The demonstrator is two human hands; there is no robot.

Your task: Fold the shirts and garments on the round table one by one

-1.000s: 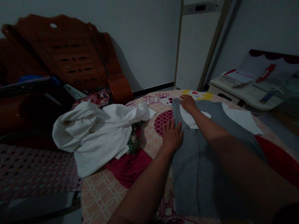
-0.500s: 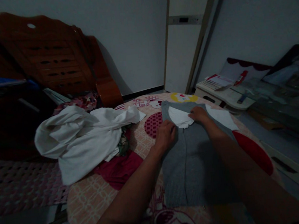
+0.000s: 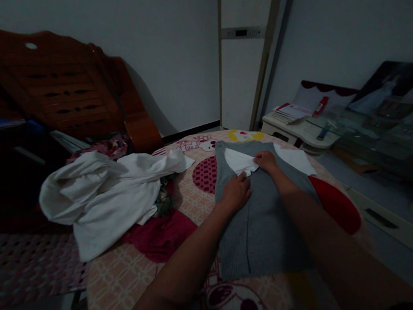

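A grey knit vest lies spread out, its ribbed hem toward me and a button-band line running down it. White cloth shows in the neck opening. My right hand pinches the right edge of this cloth between thumb and fingers. Lower and to the left, my left hand rests over the vest, its curled fingertips at the cloth's lower edge; their exact hold is partly hidden. Another white piece sticks out beyond the vest's right side, under or behind my right forearm.
The vest is on a round table with a patterned pink cover. To the left lie a heaped white garment and a dark red cloth. A wooden chair stands behind; a glass-topped cabinet is at the right.
My left hand has moved right and toward me, from the neck opening's left edge to the lower edge of the white cloth. My right hand stays at the cloth. The view has shifted slightly.
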